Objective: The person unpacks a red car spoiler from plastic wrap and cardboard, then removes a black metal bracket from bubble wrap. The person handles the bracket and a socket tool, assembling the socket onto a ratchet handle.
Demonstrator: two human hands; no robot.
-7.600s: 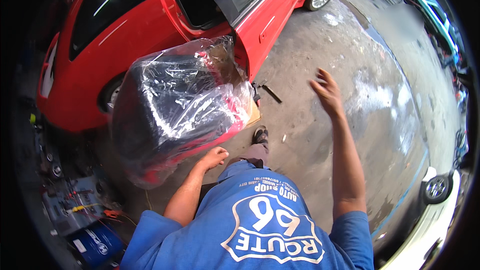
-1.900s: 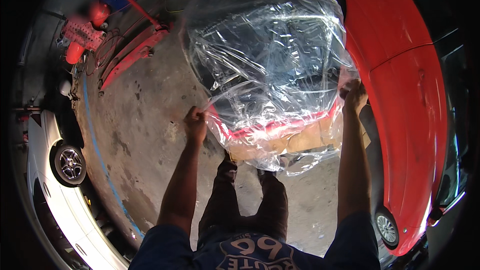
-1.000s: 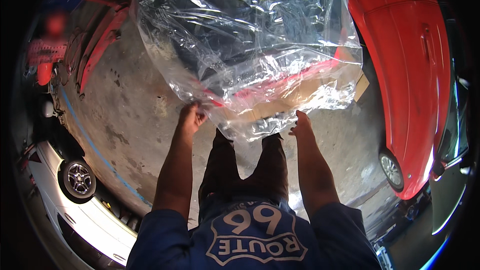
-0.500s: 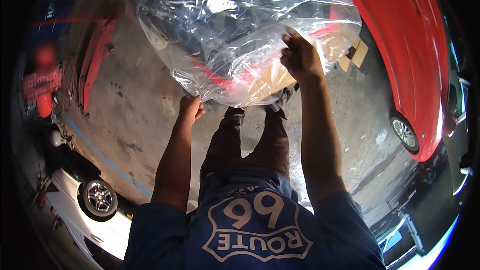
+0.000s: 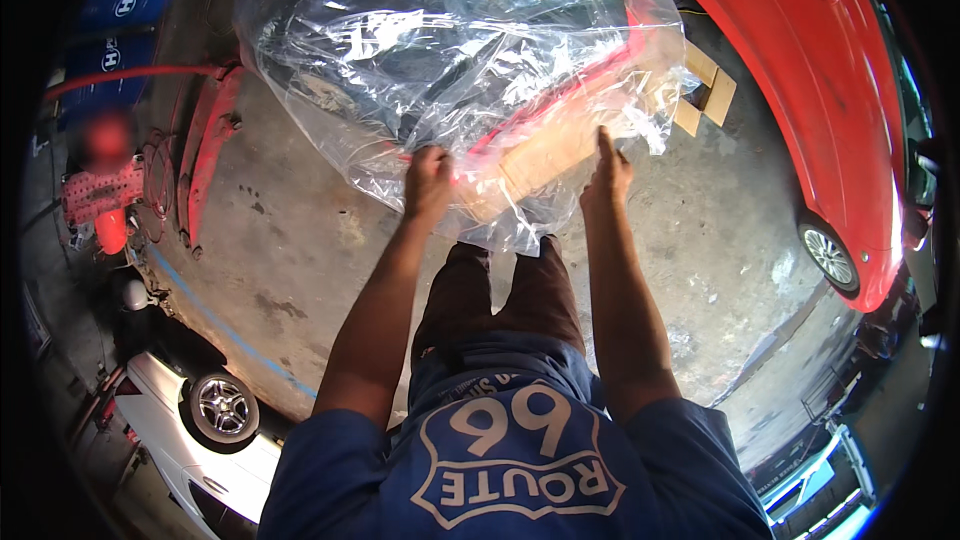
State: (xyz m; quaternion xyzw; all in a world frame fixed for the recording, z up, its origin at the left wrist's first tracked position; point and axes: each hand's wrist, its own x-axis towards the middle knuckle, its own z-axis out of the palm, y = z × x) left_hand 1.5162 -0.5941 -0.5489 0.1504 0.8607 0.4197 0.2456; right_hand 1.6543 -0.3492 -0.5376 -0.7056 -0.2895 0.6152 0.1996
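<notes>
Over the concrete floor [image 5: 300, 240] in front of your legs, you have a big bundle of clear plastic sheeting [image 5: 440, 50] spread wide, its crinkled folds catching bright glare. Your left hand [image 5: 428, 180] is closed on the lower edge of the sheeting, fingers curled over the film where it bunches. Your right hand [image 5: 606, 175] is at the same lower edge, further right, fingers stretched up and pressed flat against the plastic rather than curled around it; whether it actually pinches the film, you cannot tell from this view. Between your two hands, inside the wrap, lies a piece of brown cardboard [image 5: 545, 150], with a red strip [image 5: 560, 100] running slantwise above it under the film. More cardboard pieces [image 5: 705, 90] lie on the floor just past the sheeting's right edge. To your right stands a red car [image 5: 800, 80], its front wheel [image 5: 828, 255] near the floor's rim. To your lower left sits a white car [image 5: 190, 430], and further left a red stand [image 5: 105, 200], blurred.
</notes>
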